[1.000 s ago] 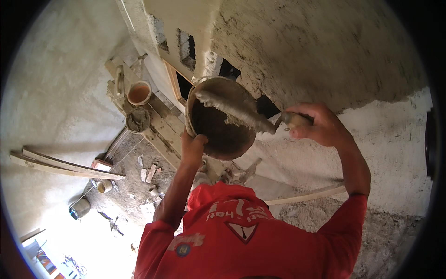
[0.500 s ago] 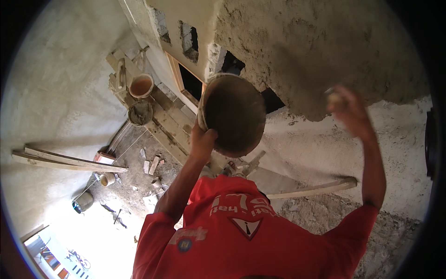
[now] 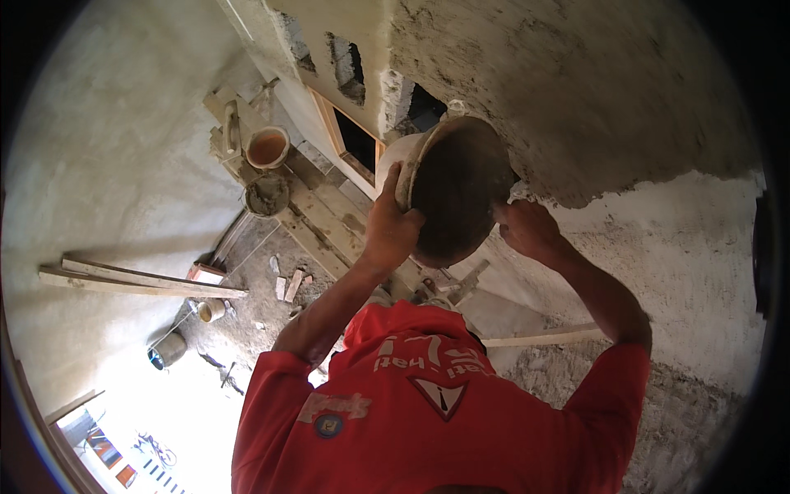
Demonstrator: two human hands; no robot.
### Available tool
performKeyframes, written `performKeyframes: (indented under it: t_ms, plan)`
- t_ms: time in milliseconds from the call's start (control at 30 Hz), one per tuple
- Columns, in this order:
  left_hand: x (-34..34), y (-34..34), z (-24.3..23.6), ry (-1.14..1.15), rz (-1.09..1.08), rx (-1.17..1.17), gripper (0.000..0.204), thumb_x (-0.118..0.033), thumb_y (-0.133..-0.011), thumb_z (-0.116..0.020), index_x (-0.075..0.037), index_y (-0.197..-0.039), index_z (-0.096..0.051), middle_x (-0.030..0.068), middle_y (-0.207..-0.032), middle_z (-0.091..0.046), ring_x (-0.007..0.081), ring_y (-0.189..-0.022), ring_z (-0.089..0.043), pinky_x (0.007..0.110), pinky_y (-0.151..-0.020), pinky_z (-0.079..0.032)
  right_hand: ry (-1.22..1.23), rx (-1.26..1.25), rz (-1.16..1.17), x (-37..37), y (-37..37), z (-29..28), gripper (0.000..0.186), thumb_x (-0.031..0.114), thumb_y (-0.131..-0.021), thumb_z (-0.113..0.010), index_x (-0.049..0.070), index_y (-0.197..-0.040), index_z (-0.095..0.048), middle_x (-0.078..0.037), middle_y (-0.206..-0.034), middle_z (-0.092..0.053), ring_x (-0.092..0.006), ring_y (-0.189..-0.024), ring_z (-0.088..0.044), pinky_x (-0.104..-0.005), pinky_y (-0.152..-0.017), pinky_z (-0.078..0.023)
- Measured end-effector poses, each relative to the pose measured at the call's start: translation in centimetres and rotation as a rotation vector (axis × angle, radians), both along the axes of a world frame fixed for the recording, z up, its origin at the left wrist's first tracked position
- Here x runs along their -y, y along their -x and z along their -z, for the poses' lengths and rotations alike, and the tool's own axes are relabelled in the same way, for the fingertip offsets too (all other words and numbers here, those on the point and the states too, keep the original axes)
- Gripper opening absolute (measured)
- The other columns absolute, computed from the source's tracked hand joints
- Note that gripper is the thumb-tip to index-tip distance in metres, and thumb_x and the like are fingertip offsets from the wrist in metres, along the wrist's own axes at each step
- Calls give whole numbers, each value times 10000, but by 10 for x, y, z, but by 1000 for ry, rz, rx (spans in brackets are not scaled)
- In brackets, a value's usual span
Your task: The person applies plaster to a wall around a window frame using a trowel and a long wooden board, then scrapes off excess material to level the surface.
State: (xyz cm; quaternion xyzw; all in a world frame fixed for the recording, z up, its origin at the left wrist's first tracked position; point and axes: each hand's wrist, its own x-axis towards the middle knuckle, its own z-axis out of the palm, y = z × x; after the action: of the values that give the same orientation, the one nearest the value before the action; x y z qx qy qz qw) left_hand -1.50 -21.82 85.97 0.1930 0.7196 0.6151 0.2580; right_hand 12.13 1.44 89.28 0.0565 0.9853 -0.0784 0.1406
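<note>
Edges and open room: Bucket [image 3: 462, 185] at upper centre of the frame, mouth turned toward the lower right. Its upper and right rim lies across the wall in view; contact with the wall cannot be told. Wall, upper right: coat of dark grey plaster [image 3: 601, 107], rough lower edge, above a paler wall face [image 3: 658, 247]. Dark opening [image 3: 425, 107] with broken edges, just above the bucket. Open space below the bucket's right side, between the right forearm and the red shirt [image 3: 461, 395]. Left of centre: planks [image 3: 321, 226], carrying a tub with reddish-brown contents [image 3: 268, 148] and, just beside it, a smaller tub of grey matter [image 3: 267, 198]. Long boards [image 3: 148, 283] at the left.

Bucket, description: round, wide-mouthed, grey-brown; outer side paler and smeared; rim coated; interior dark, depth of contents not legible. Tilted.

Grip, left hand [image 3: 395, 229]: closed on the bucket's left rim, fingers along the outer side, thumb at the mouth's edge. Grip, right hand [image 3: 529, 230]: at the bucket's lower right rim, fingers bent inward, their tips lost in shadow; how far closed, and what if anything is held, cannot be told.
</note>
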Motion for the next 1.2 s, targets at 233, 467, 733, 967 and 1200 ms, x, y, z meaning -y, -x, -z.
performKeyframes:
  t_ms: [233, 467, 733, 967, 1200]
  plan:
    - [-1, 0, -12, -37, -19, 167, 780, 31, -726, -545, 2, -1472, -317, 211, -1230, -607, 275, -1142, -597, 343, -964, -464, 428, -149, 167, 26, 4, 37, 455, 213, -779, -732, 106, -1205, -613, -198, -983, -688, -381, -912, -670, -457, -804, -544]
    - [9, 10, 3, -180, -105, 360, 677, 50, -709, -522, 33, -1379, -425, 113, -1109, -621, 198, -995, -597, 300, -874, -483, 286, -243, 174, 8, 1, 11, 434, 200, -800, -710, 85, -1203, -602, -198, -923, -689, -378, -850, -676, -459, -750, -543]
    - [18, 20, 15, -320, -180, 461, 621, 59, -699, -513, 38, -1319, -482, 97, -1064, -629, 183, -921, -596, 288, -799, -494, 188, -155, 114, 2, 22, -25, 410, 176, -799, -699, 95, -1186, -590, -194, -923, -690, -377, -848, -676, -458, -750, -542]
    - [42, 29, 44, -372, -281, 449, 599, 59, -700, -521, 27, -1298, -508, 94, -1082, -636, 181, -937, -607, 291, -814, -499, 407, -189, 84, 36, 57, -103, 409, 122, -780, -730, 44, -1145, -561, -174, -900, -670, -332, -841, -669, -426, -755, -519]
    - [76, 31, 48, -236, -464, 430, 587, 58, -701, -524, 23, -1287, -516, 94, -1059, -643, 190, -918, -614, 299, -810, -505, 664, 4, 31, 39, 94, -144, 427, 122, -782, -739, 13, -1168, -592, -101, -945, -673, -201, -841, -645, -342, -747, -512]
